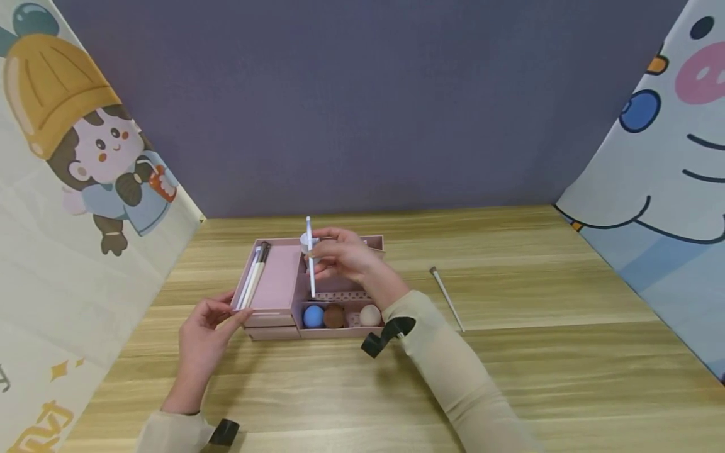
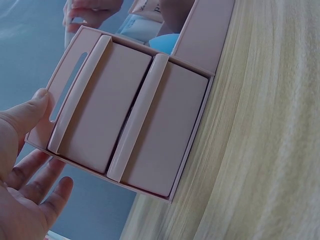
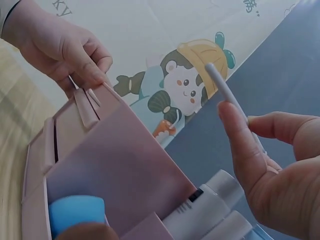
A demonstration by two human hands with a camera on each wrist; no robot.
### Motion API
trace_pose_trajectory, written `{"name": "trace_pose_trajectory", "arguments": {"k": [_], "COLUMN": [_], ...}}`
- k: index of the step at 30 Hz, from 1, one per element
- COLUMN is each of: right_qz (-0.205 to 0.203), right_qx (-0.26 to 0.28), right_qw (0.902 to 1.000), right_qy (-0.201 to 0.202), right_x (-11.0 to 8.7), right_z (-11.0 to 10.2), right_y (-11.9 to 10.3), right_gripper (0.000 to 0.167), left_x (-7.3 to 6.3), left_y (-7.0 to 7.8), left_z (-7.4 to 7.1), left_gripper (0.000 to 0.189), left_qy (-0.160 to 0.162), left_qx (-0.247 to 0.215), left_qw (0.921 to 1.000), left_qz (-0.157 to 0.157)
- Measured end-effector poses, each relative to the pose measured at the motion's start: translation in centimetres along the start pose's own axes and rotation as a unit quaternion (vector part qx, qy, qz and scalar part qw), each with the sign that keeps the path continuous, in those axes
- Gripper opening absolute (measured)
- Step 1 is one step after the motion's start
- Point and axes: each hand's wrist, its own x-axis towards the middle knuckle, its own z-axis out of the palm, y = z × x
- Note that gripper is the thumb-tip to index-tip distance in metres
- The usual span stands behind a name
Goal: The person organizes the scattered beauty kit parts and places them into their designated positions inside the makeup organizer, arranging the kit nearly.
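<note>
A pink cosmetics organizer (image 1: 276, 274) stands on the table, with two small drawers (image 2: 102, 107) at its left front. My left hand (image 1: 204, 330) grips its front left corner, thumb on the front face and other fingers round the side. Over the organizer, my right hand (image 1: 351, 257) pinches a slim white stick (image 1: 312, 277) upright between thumb and fingers. The stick's kind is unclear. Several makeup brushes (image 1: 255, 277) lie along the left of the top tray. Blue (image 1: 313, 316), brown (image 1: 334, 316) and beige (image 1: 370, 315) makeup sponges sit in the front compartment.
Another makeup brush (image 1: 447, 299) lies on the wooden table (image 1: 527, 277) right of the organizer. White tubes or bottles (image 3: 200, 205) stand in the organizer's rear compartment, partly behind my right hand. A grey-blue panel (image 1: 362, 113) rises behind the table, with printed cloths at both sides.
</note>
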Motion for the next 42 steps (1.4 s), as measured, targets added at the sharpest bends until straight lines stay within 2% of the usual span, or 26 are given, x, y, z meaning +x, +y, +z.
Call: {"name": "trace_pose_trajectory", "arguments": {"k": [5, 16, 22, 27, 35, 42], "right_qz": [0.008, 0.019, 0.02, 0.021, 0.005, 0.015], "right_qx": [0.011, 0.003, 0.004, 0.002, -0.026, -0.07], "right_qw": [0.9999, 0.9995, 0.9995, 0.999, 0.9984, 0.9964], "right_qy": [0.005, 0.024, 0.025, 0.041, 0.051, 0.045], "right_x": [0.6, 1.7, 2.4, 2.9, 3.4, 4.0], "right_z": [0.8, 1.8, 3.0, 4.0, 5.4, 6.1], "right_y": [0.4, 1.1, 1.3, 1.8, 2.5, 2.9], "right_gripper": [0.046, 0.052, 0.055, 0.054, 0.046, 0.046], "left_x": [0.0, 0.0, 0.0, 0.1, 0.0, 0.0], "left_y": [0.1, 0.2, 0.0, 0.0, -0.1, -0.1], "left_z": [-0.2, -0.3, -0.2, -0.1, -0.2, -0.2], "left_gripper": [0.026, 0.026, 0.026, 0.025, 0.025, 0.025], "left_qy": [-0.005, -0.004, 0.002, 0.004, 0.003, 0.001], "left_qx": [0.008, 0.009, -0.006, -0.012, -0.025, -0.027], "left_qw": [0.9999, 0.9999, 1.0, 0.9999, 0.9996, 0.9996], "left_qz": [-0.01, -0.008, 0.001, 0.004, 0.011, 0.013]}}
